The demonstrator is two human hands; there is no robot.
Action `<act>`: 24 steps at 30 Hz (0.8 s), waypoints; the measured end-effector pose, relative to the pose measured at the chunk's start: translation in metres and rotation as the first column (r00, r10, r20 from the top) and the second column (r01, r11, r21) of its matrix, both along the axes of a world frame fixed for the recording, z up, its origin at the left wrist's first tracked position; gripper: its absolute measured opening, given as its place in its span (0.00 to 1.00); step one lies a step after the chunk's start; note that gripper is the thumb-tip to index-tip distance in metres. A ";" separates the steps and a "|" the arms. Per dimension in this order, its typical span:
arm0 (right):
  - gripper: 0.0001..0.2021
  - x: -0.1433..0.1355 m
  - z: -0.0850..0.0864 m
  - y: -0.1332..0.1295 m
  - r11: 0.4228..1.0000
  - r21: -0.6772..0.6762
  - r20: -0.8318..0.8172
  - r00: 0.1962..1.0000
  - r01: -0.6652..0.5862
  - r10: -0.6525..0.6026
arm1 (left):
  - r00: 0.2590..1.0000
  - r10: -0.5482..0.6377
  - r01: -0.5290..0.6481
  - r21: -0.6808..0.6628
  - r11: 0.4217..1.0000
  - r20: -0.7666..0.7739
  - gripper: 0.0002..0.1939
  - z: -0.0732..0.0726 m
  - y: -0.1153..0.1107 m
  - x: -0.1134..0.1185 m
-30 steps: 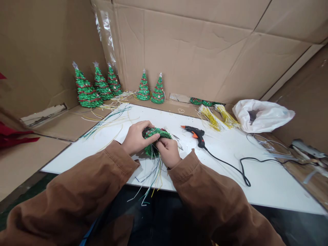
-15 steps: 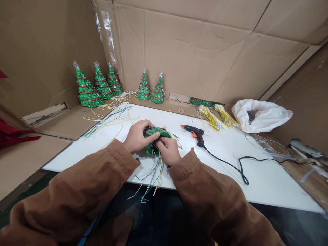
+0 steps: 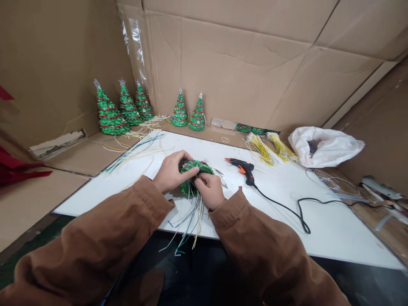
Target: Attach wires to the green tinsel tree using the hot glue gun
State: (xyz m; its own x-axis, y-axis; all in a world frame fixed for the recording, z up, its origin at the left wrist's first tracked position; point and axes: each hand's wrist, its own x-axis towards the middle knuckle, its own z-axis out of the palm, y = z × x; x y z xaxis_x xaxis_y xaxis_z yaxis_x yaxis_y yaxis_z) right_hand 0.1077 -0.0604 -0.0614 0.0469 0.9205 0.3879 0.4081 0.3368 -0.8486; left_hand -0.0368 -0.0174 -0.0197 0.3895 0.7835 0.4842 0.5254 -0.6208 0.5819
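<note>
A small green tinsel Christmas tree (image 3: 205, 166) with red trim lies tipped over, its hollow base turned toward me. My left hand (image 3: 170, 172) wraps round its left side, thumb along the rim of the base. At the opening, my right hand (image 3: 211, 192) is closed with its fingertips inside the base; what they pinch is hidden. Thin white, yellow and green wires (image 3: 190, 216) trail out of the base between my hands and over the table's front edge.
A black and orange glue gun (image 3: 244, 168) lies to the right, its cord running right. Behind stand several finished trees (image 3: 197, 114), bundles of yellow-white wires (image 3: 263, 148) and a white plastic bag (image 3: 325, 146). Loose wires (image 3: 135, 151) lie at left on the white board (image 3: 270, 221).
The view has shifted very slightly. Both hands keep their places on the tree, and its base rim shows much as before.
</note>
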 end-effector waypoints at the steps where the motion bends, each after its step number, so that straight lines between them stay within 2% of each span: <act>1: 0.15 0.000 0.000 0.000 1.000 -0.001 0.001 1.000 -0.003 0.003 | 1.000 -0.005 0.005 -0.001 1.000 0.002 0.19 0.000 0.000 0.000; 10: 0.13 -0.003 0.000 -0.002 0.999 -0.016 -0.024 0.999 -0.033 0.033 | 0.999 -0.039 0.040 0.047 0.998 -0.029 0.18 -0.002 0.004 -0.002; 16: 0.16 -0.005 0.001 -0.002 0.998 -0.055 -0.014 1.000 -0.012 0.011 | 0.999 -0.036 0.039 0.056 0.998 -0.038 0.16 -0.002 0.003 -0.001; 24: 0.14 -0.004 -0.001 -0.001 1.000 -0.019 0.018 1.000 -0.021 0.021 | 1.000 -0.023 0.022 0.031 0.999 0.002 0.17 -0.001 0.000 0.000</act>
